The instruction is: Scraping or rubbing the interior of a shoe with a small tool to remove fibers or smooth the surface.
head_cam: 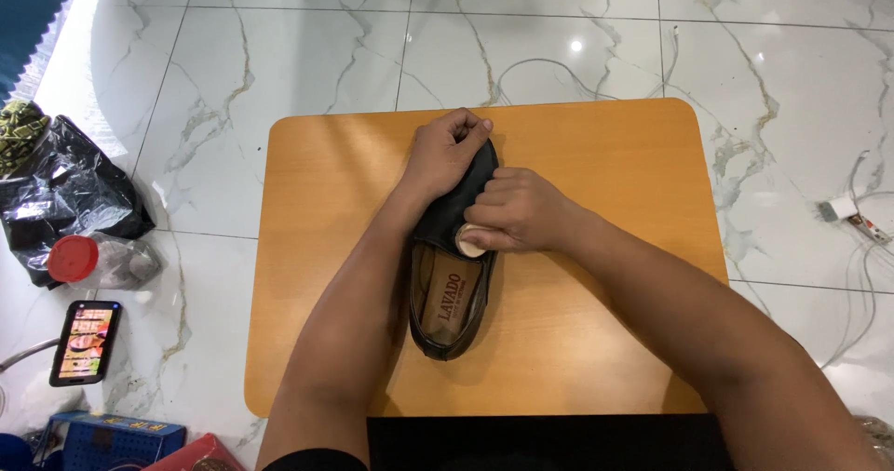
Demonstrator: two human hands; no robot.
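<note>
Two hands meet over a dark leather shoe (452, 294) that lies near the middle of the wooden counter (307, 248), its toe pointing to twelve o'clock and its heel to six. The left hand (445, 154) wraps over the toe end, fingers curled down around the front; this grip is closed on the shoe, apparently to pin it flat so it cannot slide or roll. The right hand (517, 215) comes in from three o'clock with its grip closed on a small round pale object (472, 241), most likely an applicator or a tin, though too little of it shows to tell which. That object presses against the upper just ahead of the shoe's opening, touching the leather. Holding the shoe sole-down leaves the upper exposed to the right hand, and the tan insole faces the camera.

Off the counter, on the marble floor at nine o'clock, lie a black plastic bag (65, 192), a clear jar with a red lid (98, 260) on its side, and a phone (86, 341) with its screen lit. At three o'clock white cables (861, 224) trail across the tiles, well apart from the work.
</note>
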